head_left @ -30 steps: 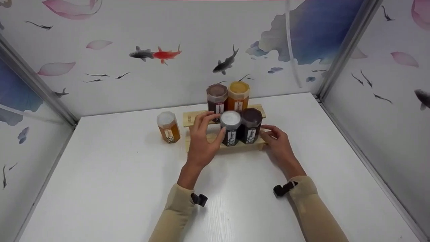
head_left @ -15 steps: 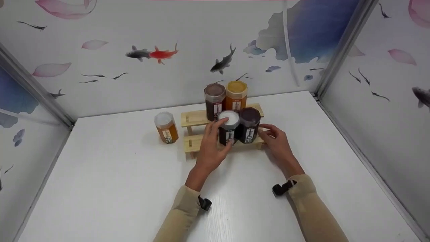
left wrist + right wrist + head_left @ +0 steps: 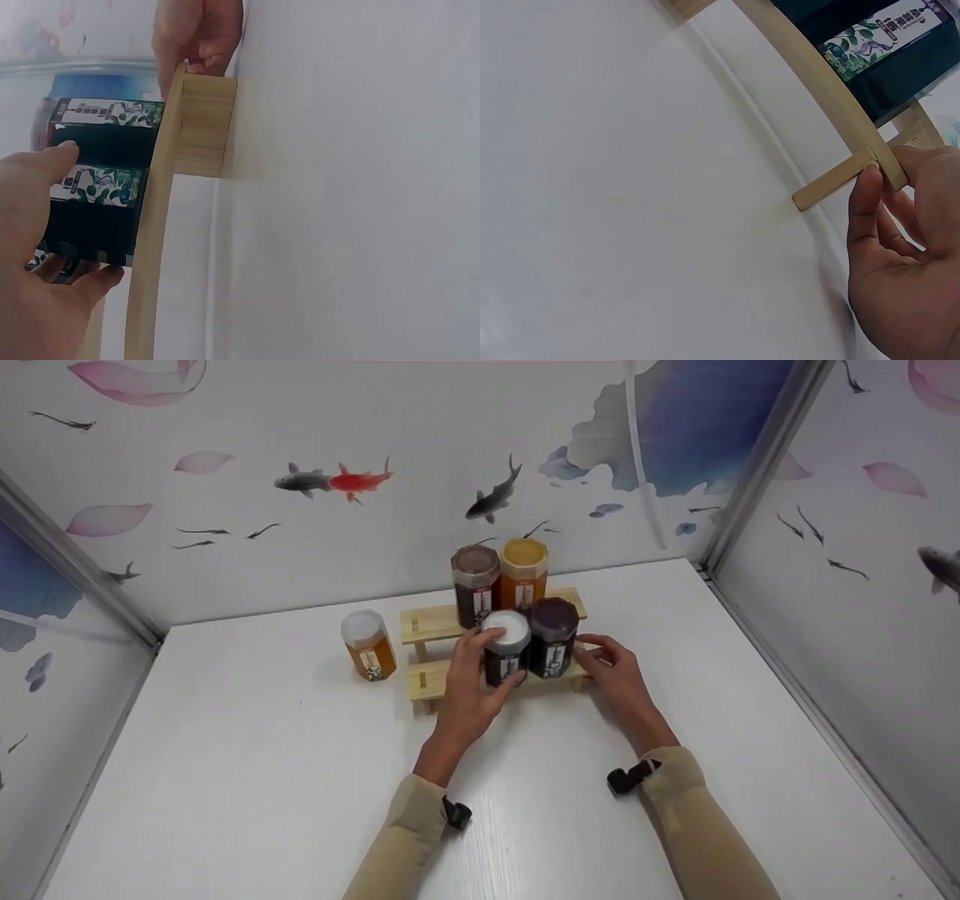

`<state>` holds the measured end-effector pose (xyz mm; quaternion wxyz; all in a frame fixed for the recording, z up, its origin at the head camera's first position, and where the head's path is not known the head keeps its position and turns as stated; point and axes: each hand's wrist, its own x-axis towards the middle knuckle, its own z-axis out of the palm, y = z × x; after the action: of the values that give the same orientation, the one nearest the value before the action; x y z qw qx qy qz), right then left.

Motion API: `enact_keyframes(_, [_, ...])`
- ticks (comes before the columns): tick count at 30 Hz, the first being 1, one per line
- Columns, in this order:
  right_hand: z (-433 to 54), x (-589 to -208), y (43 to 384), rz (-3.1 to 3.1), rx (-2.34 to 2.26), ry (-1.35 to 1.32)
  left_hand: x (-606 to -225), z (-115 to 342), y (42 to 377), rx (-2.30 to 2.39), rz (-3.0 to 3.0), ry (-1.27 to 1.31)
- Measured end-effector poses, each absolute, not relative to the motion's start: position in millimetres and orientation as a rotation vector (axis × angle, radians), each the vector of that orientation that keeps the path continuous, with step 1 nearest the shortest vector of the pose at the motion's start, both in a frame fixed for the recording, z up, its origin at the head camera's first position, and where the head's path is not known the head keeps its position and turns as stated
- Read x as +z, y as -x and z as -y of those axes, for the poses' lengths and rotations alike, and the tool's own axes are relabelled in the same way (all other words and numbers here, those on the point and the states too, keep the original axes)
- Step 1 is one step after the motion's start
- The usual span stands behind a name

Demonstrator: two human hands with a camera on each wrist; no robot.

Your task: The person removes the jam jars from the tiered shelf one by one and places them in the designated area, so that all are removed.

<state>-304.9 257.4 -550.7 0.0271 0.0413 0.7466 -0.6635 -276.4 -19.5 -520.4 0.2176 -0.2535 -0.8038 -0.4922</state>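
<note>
My left hand holds a dark octagonal jar with a white lid, its thumb in front and its fingers along the left side and lid edge. That jar is on the lower tier of a two-step wooden rack, beside a second dark jar with a dark purple lid. In the left wrist view the held jar has its base right at the shelf board. My right hand pinches the lower tier's right end; the right wrist view shows thumb and fingers at the shelf's corner.
On the upper tier stand a brown-lidded jar and a yellow-lidded amber jar. An amber jar with a whitish lid stands on the white table, left of the rack. Printed wall panels enclose the back and sides.
My left hand has come in from the jar's left side and closed round it. The white-lidded jar has shifted slightly toward me. My right hand keeps its place on the rack.
</note>
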Motion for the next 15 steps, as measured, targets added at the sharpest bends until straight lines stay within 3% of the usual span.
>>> enact_keyframes(5, [-256.8, -551.6, 305.3, -2.298, -2.067, -0.129, -522.0, 19.1, 275.8, -1.386, 2.198, 0.739])
enact_keyframes(15, [-255.6, -552.7, 306.0, -2.311, -2.070, -0.135, -529.5, 18.6, 273.7, -1.484, 2.255, 0.558])
